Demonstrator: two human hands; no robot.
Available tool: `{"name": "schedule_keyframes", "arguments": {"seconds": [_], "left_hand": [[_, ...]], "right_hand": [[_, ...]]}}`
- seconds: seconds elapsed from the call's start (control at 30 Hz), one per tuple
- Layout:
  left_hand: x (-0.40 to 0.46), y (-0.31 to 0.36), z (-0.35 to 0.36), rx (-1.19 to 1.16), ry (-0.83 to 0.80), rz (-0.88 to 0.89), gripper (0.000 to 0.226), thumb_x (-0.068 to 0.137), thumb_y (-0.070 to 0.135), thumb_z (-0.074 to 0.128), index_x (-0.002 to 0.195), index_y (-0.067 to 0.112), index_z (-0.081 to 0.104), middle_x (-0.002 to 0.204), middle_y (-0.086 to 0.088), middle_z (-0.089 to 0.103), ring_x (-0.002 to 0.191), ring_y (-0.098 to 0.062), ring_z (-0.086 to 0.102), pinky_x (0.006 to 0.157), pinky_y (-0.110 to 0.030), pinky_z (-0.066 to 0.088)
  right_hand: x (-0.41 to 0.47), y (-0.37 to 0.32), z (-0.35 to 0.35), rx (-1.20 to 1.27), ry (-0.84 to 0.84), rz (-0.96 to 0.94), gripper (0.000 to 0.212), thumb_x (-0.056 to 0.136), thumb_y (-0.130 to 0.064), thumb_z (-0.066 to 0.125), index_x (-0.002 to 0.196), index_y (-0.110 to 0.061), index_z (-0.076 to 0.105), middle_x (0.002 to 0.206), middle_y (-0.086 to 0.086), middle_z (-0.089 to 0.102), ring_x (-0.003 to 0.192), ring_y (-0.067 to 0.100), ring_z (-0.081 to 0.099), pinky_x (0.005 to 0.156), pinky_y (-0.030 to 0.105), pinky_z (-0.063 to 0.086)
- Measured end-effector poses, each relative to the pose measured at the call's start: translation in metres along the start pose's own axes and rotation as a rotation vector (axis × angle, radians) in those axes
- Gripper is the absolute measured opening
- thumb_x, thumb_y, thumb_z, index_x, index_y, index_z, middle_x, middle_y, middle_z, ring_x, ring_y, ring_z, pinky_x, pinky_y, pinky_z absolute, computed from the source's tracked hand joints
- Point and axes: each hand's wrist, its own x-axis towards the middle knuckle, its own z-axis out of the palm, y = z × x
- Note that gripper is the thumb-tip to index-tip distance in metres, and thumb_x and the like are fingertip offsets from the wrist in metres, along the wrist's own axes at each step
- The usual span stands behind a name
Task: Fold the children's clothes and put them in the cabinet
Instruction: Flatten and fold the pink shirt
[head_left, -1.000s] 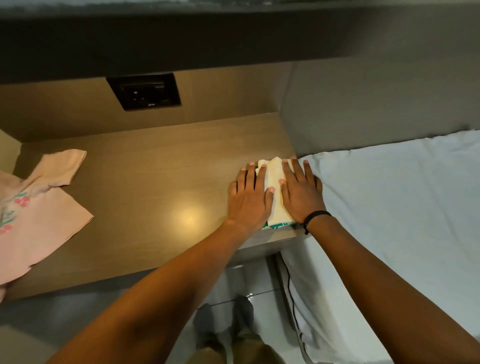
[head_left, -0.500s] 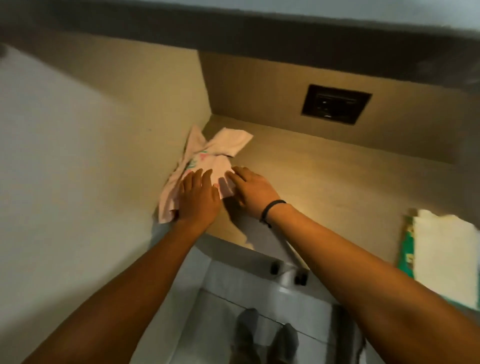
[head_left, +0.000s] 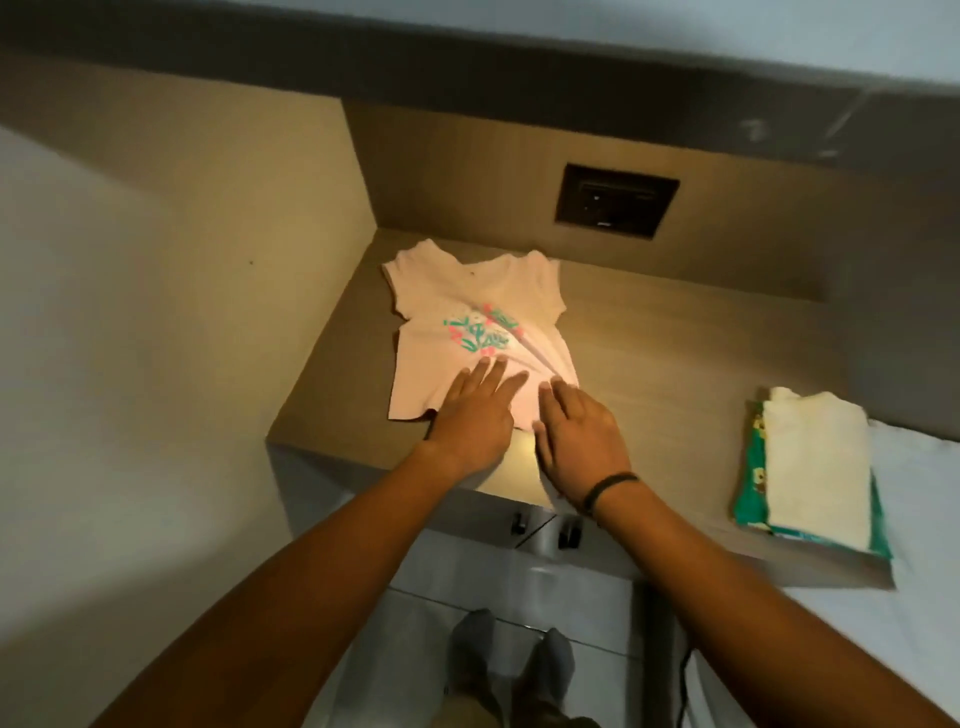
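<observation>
A small pink T-shirt (head_left: 467, 306) with a green and pink flower print lies spread face up at the left end of the wooden cabinet top (head_left: 675, 374). A diagonal crease runs across its right side. My left hand (head_left: 475, 415) rests flat on the shirt's lower hem with fingers spread. My right hand (head_left: 579, 441) lies flat beside it, fingertips on the hem's right corner, a black band on the wrist. A folded pile, cream garment (head_left: 815, 467) over a green printed one (head_left: 750, 478), sits at the top's right end.
A dark socket panel (head_left: 615, 208) is set in the back wall. A side wall (head_left: 208, 234) closes the left. A white bed sheet (head_left: 924, 519) adjoins the right end. Cabinet door handles (head_left: 543, 530) show below the front edge, my feet on the floor beneath.
The pink shirt, bunched against the left wall half a second ago, now lies spread flat. Both hands came over from the folded cream pile to its lower hem.
</observation>
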Motion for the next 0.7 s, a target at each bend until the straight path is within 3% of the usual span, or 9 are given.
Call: {"name": "schedule_keyframes", "arguments": {"seconds": [0.1, 0.17, 0.23, 0.27, 0.37, 0.43, 0.5, 0.57, 0.7], "left_hand": [[-0.011, 0.011, 0.005, -0.104, 0.019, 0.129, 0.057, 0.095, 0.022, 0.05, 0.152, 0.025, 0.054, 0.165, -0.009, 0.043, 0.154, -0.031, 0.035, 0.127, -0.05, 0.026], [-0.022, 0.006, 0.003, -0.178, 0.155, 0.153, 0.034, 0.091, 0.026, 0.056, 0.12, 0.019, 0.072, 0.129, -0.007, 0.071, 0.12, -0.033, 0.064, 0.103, -0.047, 0.051], [-0.028, -0.002, -0.004, -0.127, 0.263, 0.08, 0.023, 0.096, 0.036, 0.058, 0.1, 0.018, 0.071, 0.099, -0.003, 0.074, 0.088, -0.026, 0.068, 0.08, -0.042, 0.055], [-0.029, -0.003, -0.006, -0.087, 0.29, 0.006, 0.026, 0.097, 0.041, 0.057, 0.102, 0.019, 0.07, 0.1, -0.002, 0.074, 0.088, -0.024, 0.067, 0.08, -0.041, 0.054], [-0.025, 0.006, 0.006, -0.071, 0.23, -0.24, 0.052, 0.1, 0.052, 0.051, 0.141, 0.021, 0.057, 0.145, -0.011, 0.06, 0.131, -0.034, 0.055, 0.109, -0.049, 0.044], [-0.024, 0.017, 0.018, -0.081, 0.099, -0.365, 0.075, 0.102, 0.064, 0.037, 0.164, 0.023, 0.03, 0.172, -0.014, 0.027, 0.159, -0.037, 0.023, 0.129, -0.054, 0.018], [-0.024, 0.021, 0.029, -0.012, 0.065, -0.384, 0.084, 0.101, 0.072, 0.027, 0.169, 0.025, 0.013, 0.177, -0.015, 0.009, 0.164, -0.036, 0.005, 0.132, -0.055, 0.003], [-0.022, 0.018, 0.03, 0.026, 0.056, -0.337, 0.085, 0.1, 0.074, 0.022, 0.17, 0.027, 0.006, 0.177, -0.015, 0.006, 0.164, -0.036, 0.002, 0.131, -0.056, 0.0], [0.0, -0.003, 0.025, 0.067, -0.014, -0.074, 0.082, 0.102, 0.074, 0.02, 0.169, 0.033, 0.0, 0.178, -0.011, 0.0, 0.165, -0.033, -0.004, 0.131, -0.056, -0.004]], "right_hand": [[-0.046, -0.013, -0.011, -0.112, -0.062, 0.099, 0.055, 0.096, -0.043, 0.052, 0.138, -0.008, 0.058, 0.131, 0.015, 0.062, 0.105, 0.035, 0.06, 0.082, 0.043, 0.049], [-0.053, -0.021, -0.024, -0.117, -0.094, 0.083, 0.042, 0.097, -0.047, 0.047, 0.115, -0.015, 0.068, 0.107, 0.01, 0.066, 0.091, 0.032, 0.06, 0.074, 0.041, 0.044], [-0.036, -0.016, -0.036, -0.019, -0.062, 0.063, 0.038, 0.099, -0.046, 0.043, 0.095, -0.02, 0.069, 0.094, 0.007, 0.066, 0.085, 0.032, 0.061, 0.073, 0.041, 0.045], [-0.021, -0.012, -0.039, 0.035, -0.014, 0.049, 0.036, 0.1, -0.043, 0.042, 0.096, -0.02, 0.069, 0.095, 0.008, 0.067, 0.085, 0.033, 0.061, 0.074, 0.042, 0.046], [0.04, 0.018, -0.037, 0.121, 0.038, -0.042, 0.035, 0.101, -0.036, 0.044, 0.119, -0.017, 0.067, 0.117, 0.012, 0.066, 0.1, 0.037, 0.064, 0.083, 0.044, 0.048], [0.067, 0.043, -0.03, 0.099, -0.081, -0.091, 0.047, 0.103, -0.04, 0.04, 0.14, -0.017, 0.057, 0.143, 0.015, 0.057, 0.127, 0.037, 0.057, 0.102, 0.047, 0.046], [0.072, 0.065, -0.016, 0.052, -0.188, -0.117, 0.058, 0.107, -0.047, 0.029, 0.159, -0.022, 0.035, 0.166, 0.011, 0.032, 0.151, 0.033, 0.032, 0.121, 0.049, 0.028], [0.061, 0.075, -0.005, 0.032, -0.189, -0.116, 0.061, 0.109, -0.051, 0.023, 0.164, -0.027, 0.019, 0.172, 0.003, 0.014, 0.158, 0.027, 0.014, 0.127, 0.046, 0.012], [0.024, 0.066, 0.003, 0.072, -0.065, 0.17, 0.063, 0.107, -0.053, 0.02, 0.164, -0.027, 0.016, 0.172, 0.003, 0.012, 0.159, 0.027, 0.011, 0.128, 0.048, 0.009]]}}
